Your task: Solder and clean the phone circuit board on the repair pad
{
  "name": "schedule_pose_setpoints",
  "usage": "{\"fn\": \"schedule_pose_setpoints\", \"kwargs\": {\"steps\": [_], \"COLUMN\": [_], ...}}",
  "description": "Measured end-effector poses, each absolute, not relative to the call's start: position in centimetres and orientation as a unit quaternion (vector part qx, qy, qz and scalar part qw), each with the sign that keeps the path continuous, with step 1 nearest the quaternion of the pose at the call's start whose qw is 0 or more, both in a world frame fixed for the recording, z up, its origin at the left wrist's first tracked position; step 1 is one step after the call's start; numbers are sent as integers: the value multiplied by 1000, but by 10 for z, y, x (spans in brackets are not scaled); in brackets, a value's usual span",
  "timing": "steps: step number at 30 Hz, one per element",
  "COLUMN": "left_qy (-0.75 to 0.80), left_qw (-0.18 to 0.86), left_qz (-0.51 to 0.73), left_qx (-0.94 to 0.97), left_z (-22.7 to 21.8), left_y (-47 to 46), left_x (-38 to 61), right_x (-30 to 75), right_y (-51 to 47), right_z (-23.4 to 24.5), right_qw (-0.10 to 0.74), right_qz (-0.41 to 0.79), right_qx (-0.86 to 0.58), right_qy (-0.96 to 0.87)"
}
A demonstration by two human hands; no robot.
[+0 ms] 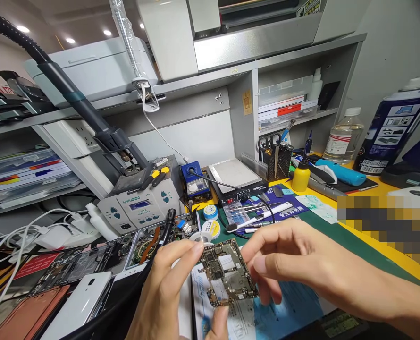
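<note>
The left hand (171, 288) pinches a circuit board (227, 278) between thumb and fingers, above the near middle of the bench. The right hand (302, 262) curls at the board's right edge; I cannot tell whether it grips. Beyond lies a toothbrush (259, 218). Farther right, a black mesh cup (284, 163) holds scissors (275, 140), and a bottle (343, 137) contains clear liquid. On the far-left shelf, a clear tray (36, 189) holds papers (36, 174). A black hose (125, 293) crosses before a white phone (77, 302).
</note>
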State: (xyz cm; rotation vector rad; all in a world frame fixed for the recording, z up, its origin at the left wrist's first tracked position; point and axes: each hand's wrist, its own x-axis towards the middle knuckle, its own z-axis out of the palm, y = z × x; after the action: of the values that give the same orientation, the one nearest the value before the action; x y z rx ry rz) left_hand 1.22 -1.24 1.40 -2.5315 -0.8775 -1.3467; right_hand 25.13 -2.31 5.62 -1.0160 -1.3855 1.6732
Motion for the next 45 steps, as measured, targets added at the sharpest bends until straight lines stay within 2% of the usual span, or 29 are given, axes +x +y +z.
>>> {"fn": "schedule_pose_setpoints", "kwargs": {"steps": [23,45], "left_qy": [-255,-277], "left_qw": [140,101], "left_qz": [-454,-462], "left_qx": [-843,-837], "left_z": [13,9], "left_y": [-8,-8], "left_x": [11,12], "right_x": [249,250], "right_y": [-25,-20], "right_z": [58,53], "right_qw": [364,351], "right_qz": [629,609], "right_qx": [-409,-411], "right_qy": [-551,-581]}}
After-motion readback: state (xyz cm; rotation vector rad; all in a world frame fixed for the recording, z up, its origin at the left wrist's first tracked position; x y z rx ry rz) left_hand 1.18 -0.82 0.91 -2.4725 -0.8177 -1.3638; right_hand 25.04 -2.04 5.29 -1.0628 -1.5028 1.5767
